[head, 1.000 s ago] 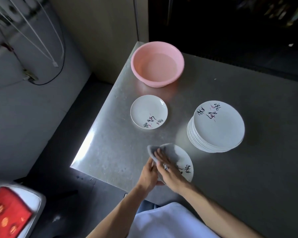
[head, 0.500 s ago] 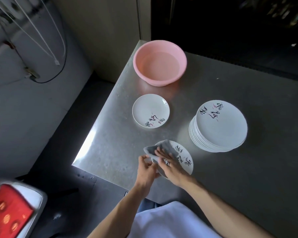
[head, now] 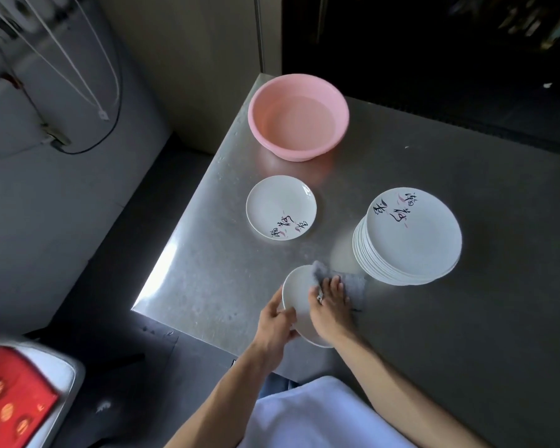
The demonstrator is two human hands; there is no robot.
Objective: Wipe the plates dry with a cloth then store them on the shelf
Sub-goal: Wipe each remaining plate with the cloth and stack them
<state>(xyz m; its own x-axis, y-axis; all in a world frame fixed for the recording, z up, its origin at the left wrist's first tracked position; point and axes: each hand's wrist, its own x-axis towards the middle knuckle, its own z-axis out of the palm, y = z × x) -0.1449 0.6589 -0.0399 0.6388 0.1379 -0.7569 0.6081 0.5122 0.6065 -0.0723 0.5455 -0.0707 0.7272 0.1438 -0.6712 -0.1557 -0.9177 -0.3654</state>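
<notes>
Plate wiping at the near edge of a grey speckled metal counter (head: 207,270). The left hand (head: 275,321) grips the left rim of a white round plate (head: 296,299), which is held tilted. The right hand (head: 330,305) lies with its fingers straight and spread on a grey cloth (head: 353,282), pressing it against the plate's face. Just beyond, to the right, stands a stack of white plates with black brush lettering (head: 411,237). A single small white lettered plate (head: 280,206) lies flat farther in, and a pink round plastic basin (head: 298,116) sits behind it near the far corner.
</notes>
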